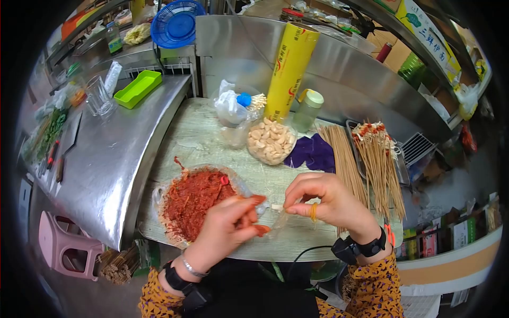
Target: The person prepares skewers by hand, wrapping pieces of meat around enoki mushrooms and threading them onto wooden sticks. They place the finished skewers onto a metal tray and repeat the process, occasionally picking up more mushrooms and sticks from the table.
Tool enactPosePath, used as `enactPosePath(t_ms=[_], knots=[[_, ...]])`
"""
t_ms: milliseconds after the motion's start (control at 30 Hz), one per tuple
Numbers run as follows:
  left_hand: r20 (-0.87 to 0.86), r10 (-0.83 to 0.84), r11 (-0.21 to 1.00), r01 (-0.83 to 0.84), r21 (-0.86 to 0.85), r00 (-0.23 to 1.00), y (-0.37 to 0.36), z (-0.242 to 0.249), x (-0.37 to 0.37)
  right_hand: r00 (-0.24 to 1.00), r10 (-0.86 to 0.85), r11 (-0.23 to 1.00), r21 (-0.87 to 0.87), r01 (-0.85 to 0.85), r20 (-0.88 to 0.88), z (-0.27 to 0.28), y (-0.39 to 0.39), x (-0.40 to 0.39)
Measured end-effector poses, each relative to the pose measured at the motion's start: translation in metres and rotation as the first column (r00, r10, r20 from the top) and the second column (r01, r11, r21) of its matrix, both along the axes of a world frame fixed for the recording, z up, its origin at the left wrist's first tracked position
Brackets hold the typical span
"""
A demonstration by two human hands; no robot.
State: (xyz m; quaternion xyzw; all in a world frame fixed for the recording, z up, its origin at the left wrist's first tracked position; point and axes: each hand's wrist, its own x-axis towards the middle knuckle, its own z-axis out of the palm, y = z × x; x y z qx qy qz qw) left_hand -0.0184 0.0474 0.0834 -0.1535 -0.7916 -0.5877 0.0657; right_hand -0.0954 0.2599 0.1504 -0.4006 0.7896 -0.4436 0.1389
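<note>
My left hand (pixel 227 221) is beside the heap of red chilli paste (pixel 196 199), with its thumb and index finger apart and their tips stained red. Nothing shows gripped between them. My right hand (pixel 323 199) pinches a thin piece of clear plastic (pixel 277 224) that hangs toward the left fingertips. A yellow rubber band (pixel 314 212) loops at the right fingers. Close to the right fingertips is a small white piece (pixel 276 206). The paste lies on clear plastic at the table's front left, with a red ring-shaped bit (pixel 224 180) on top.
Behind my hands stand a bowl of peeled garlic cloves (pixel 271 142), a yellow cling film roll (pixel 291 74) and a lidded bottle (pixel 308 111). A purple cloth (pixel 314 153) lies beside bare skewers (pixel 344 159). Loaded skewers (pixel 379 153) rest on a tray. Left is a steel counter (pixel 132 143).
</note>
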Motion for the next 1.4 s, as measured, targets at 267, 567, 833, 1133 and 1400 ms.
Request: enactPosePath(t_ms=[267,567,833,1133,1400], knots=[[0.027,-0.025,0.997,0.027,-0.077,0.999,0.013,-0.012,-0.001,0.963,-0.124,0.968,-0.186,0.171,0.24,-0.024,-0.008,0.016],[0.351,-0.189,0.757,-0.092,0.647,0.917,0.016,-0.023,0.003,0.961,-0.231,0.939,-0.293,0.179,-0.153,-0.067,-0.019,0.031],[0.307,-0.081,0.725,-0.156,0.671,0.948,0.019,-0.033,0.003,0.945,-0.322,0.857,-0.44,0.267,-0.056,-0.088,-0.036,0.032],[0.263,-0.079,0.781,-0.104,0.615,0.961,0.014,-0.041,0.005,0.775,0.094,0.698,-0.596,0.396,0.625,-0.111,-0.032,0.033],[0.32,0.007,0.89,-0.151,0.429,0.947,-0.033,-0.056,0.014,0.613,-0.087,0.695,-0.393,0.602,0.785,-0.13,-0.018,0.036]])
